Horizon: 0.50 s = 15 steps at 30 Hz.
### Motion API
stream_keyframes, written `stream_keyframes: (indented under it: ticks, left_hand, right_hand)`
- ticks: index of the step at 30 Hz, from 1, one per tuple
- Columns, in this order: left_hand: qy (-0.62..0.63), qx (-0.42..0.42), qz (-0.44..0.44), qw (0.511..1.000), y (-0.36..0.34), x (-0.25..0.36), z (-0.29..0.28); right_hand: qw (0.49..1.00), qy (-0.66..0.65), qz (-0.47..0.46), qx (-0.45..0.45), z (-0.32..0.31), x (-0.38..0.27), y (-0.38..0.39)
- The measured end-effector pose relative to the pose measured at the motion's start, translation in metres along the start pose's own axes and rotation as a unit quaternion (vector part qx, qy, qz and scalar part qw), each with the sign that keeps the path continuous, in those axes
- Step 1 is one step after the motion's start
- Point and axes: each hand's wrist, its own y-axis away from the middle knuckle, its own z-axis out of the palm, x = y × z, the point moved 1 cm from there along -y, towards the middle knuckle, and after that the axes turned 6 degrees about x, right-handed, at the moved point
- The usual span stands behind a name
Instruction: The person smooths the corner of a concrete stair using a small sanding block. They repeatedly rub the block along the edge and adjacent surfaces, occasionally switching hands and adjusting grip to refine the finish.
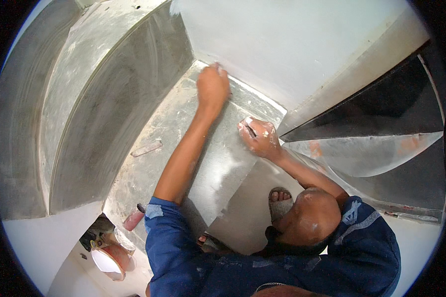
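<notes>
My left hand is closed and slightly blurred, at the corner where the grey stone step meets the white wall. Whatever its fingers pinch is too small to make out. Lower and to the right, my right hand is curled above the step's right side, with white smears on its skin. Between its fingers shows a dark, slim tool with a white blob by its end; its kind cannot be told. A pale, narrow stick-like piece lies on the step, left of my left forearm.
A reddish cylinder with a dark end lies near my left sleeve. At lower left stands an orange-and-white bucket. Grey curved stone panels rise on the left. Clear plastic sheeting partly covers dark panels on the right.
</notes>
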Motion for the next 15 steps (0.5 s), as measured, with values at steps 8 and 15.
stream_keyframes:
  ticks: [8,15]
  left_hand:
    - [0.029,-0.028,0.13,0.991,0.037,0.005,0.014]
    - [0.003,-0.01,0.116,0.993,0.035,0.012,0.025]
  right_hand:
    - [0.995,-0.066,-0.039,-0.062,-0.015,-0.008,-0.001]
    - [0.989,-0.112,-0.09,-0.018,-0.01,-0.01,0.0]
